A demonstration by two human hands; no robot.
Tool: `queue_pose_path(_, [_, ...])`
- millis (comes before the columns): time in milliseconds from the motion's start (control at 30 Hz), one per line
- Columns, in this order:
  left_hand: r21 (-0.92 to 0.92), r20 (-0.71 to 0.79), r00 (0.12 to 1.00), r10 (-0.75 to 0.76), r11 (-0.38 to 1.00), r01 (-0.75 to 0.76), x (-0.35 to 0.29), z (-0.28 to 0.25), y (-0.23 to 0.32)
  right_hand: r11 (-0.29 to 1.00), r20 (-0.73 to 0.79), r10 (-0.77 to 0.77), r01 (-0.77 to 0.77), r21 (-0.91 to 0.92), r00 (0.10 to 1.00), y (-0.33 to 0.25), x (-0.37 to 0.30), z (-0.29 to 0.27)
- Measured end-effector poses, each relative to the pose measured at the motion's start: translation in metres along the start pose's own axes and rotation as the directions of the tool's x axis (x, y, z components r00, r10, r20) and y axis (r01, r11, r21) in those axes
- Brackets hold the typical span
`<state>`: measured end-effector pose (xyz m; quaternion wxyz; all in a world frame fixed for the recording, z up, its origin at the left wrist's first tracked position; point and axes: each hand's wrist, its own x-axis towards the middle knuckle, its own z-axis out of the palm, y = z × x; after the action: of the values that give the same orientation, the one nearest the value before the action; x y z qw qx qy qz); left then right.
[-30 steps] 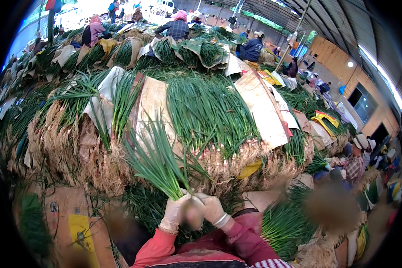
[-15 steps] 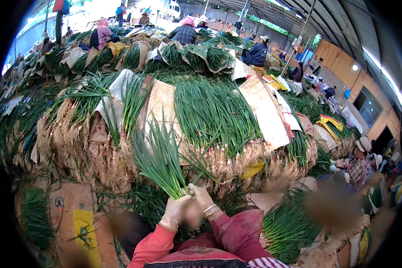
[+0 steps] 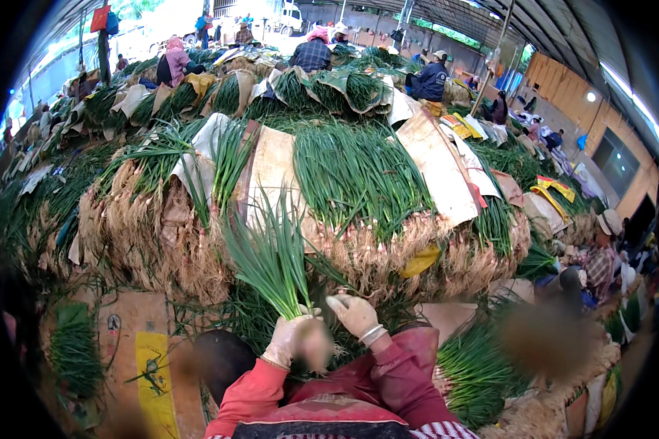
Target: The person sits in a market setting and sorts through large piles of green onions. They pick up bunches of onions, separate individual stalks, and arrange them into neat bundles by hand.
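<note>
With your left hand point(image 3: 285, 339) grasping the bunch point(image 3: 274, 271) low, upright in front of the pile point(image 3: 362, 179), hold snug without crushing it; right hand point(image 3: 355, 316) just beside, half-curled, can't tell if holding anything.

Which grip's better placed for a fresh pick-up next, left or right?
Right, I'd say: the right grip is apart from the bunch and looks free, while the left grip is closed around the bunch.

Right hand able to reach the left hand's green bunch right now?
Probably yes: right hand is beside the green bunch, apart from it, nothing visible between; left hand holds its lower end.
</note>
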<state>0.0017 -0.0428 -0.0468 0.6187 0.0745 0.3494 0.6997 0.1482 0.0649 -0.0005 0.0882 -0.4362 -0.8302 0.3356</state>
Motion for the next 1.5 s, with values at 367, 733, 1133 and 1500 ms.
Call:
queue_pose_path(367, [0.147, 0.089, 0.986, -0.142, 0.981, 0.128, -0.025, 0.004, 0.007, 0.670, -0.109, -0.699, 0.594, -0.445, 0.707, 0.003, 0.040, 0.043])
queue_pose_path(733, [0.129, 0.088, 0.993, -0.084, 0.989, 0.072, -0.037, 0.012, 0.023, 0.732, -0.139, -0.366, 0.192, -0.654, 0.920, 0.055, 0.046, 0.038])
queue_pose_path(1133, [0.253, -0.018, 0.999, -0.040, 0.966, 0.044, -0.012, -0.008, -0.015, 0.999, -0.153, -0.034, 0.038, 0.019, 0.988, -0.030, 0.029, 0.021])
queue_pose_path(1500, [0.082, 0.088, 0.992, -0.090, 0.993, 0.083, 0.006, -0.025, -0.033, 0.859, -0.169, -0.113, 0.182, 0.478, 0.979, -0.112, 0.053, -0.069])
